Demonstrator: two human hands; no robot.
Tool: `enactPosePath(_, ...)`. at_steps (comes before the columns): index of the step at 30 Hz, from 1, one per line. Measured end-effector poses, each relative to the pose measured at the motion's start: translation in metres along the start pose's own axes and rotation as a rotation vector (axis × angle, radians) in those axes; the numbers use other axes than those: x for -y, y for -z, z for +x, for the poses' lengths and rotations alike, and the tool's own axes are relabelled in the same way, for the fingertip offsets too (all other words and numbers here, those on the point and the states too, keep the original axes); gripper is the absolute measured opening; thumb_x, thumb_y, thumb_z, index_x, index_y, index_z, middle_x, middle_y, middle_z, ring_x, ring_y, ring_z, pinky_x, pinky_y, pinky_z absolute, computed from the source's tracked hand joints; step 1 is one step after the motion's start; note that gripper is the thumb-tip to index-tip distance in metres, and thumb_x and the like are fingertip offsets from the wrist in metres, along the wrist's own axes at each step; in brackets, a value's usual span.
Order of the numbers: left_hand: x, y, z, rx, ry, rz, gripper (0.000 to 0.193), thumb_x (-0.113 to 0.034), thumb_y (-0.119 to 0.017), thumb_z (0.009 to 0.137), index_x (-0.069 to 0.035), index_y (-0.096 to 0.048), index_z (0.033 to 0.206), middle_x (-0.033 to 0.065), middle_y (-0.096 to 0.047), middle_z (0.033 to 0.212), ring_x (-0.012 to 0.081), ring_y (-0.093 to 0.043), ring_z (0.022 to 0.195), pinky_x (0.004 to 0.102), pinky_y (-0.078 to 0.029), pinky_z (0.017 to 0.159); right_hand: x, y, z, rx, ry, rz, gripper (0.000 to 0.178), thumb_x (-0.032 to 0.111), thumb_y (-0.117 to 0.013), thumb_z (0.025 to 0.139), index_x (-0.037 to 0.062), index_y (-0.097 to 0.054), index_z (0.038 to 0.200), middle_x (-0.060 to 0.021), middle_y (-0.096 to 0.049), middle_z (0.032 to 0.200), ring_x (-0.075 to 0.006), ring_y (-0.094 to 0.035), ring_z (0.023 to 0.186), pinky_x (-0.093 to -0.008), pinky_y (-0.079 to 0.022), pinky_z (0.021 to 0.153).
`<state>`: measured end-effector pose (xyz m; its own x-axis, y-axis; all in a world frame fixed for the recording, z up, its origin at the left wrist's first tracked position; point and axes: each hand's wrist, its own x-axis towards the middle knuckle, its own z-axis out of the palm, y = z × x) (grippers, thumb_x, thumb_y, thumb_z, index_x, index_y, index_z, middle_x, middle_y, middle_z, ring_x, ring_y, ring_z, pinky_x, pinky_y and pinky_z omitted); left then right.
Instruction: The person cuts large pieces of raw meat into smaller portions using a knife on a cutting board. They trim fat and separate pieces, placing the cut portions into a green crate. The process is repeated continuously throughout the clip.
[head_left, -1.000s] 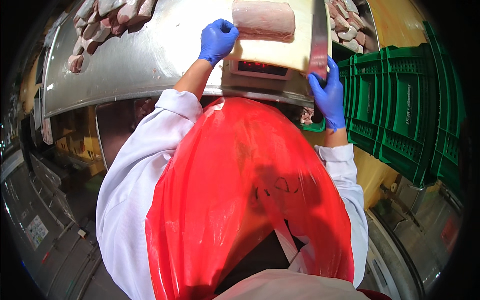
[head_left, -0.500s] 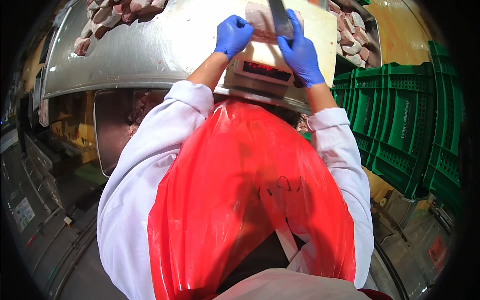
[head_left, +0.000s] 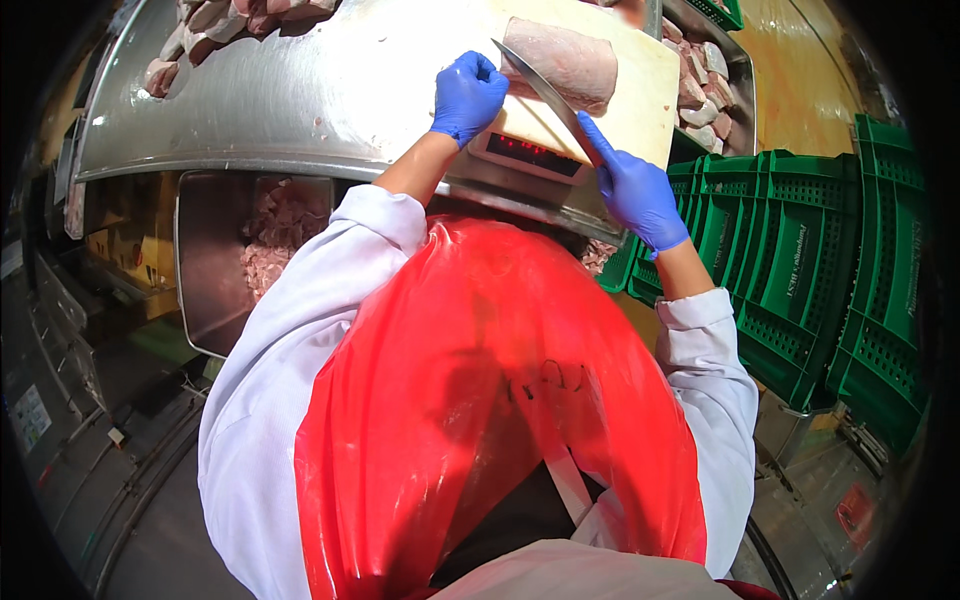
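Note:
A thick slab of pale pink meat (head_left: 562, 62) lies on the white cutting board (head_left: 648, 85). My right hand (head_left: 640, 198), in a blue glove, is closed round the handle of a knife (head_left: 548, 92), its forefinger stretched along the blade's back. The blade slants up and left over the slab's left end, with its tip at the upper left corner. My left hand (head_left: 468, 97), also gloved in blue, is curled closed at the slab's lower left corner. What its fingers hold, if anything, is hidden.
A scale display with red digits (head_left: 530, 155) sits at the board's near edge. Meat chunks (head_left: 215, 25) are piled at the far left of the steel table (head_left: 240, 110). More fill a tray (head_left: 742, 95) at right. A steel bin (head_left: 205, 265) holds trimmings. Green crates (head_left: 800, 240) stand at right.
My right hand has moved down and to the right with the knife, and the blade now tilts left instead of standing steep. The left hand has stayed nearly in place, still closed.

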<state>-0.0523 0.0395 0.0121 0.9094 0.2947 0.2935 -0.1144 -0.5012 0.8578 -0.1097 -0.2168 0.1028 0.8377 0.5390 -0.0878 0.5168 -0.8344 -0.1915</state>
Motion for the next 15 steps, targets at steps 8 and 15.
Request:
enactPosePath(8, -0.001, 0.006, -0.005, -0.115, 0.008, -0.223, 0.011, -0.007, -0.072, 0.083, -0.003, -0.062, 0.084, 0.0003, -0.063, 0.072, 0.0066, -0.057, 0.065, 0.0245, -0.05, 0.063, 0.042, 0.002, 0.108, -0.201, 0.08, 0.049, 0.076, 0.013, -0.055, 0.091, 0.0338, -0.026, 0.158, -0.0169, -0.071, 0.089, -0.0384, -0.069, 0.078, -0.0491, -0.055, 0.068)
enactPosePath(15, 0.01, 0.03, -0.007, -0.198, 0.053, -0.24, 0.019, -0.007, -0.076, 0.084, -0.003, -0.062, 0.095, 0.0011, -0.065, 0.081, 0.0072, -0.057, 0.068, 0.0248, -0.051, 0.064, -0.002, 0.025, -0.018, 0.18, -0.022, -0.112, 0.083, 0.01, -0.06, 0.086, 0.0331, -0.027, 0.158, -0.0174, -0.07, 0.088, -0.0381, -0.067, 0.07, -0.0473, -0.055, 0.065)
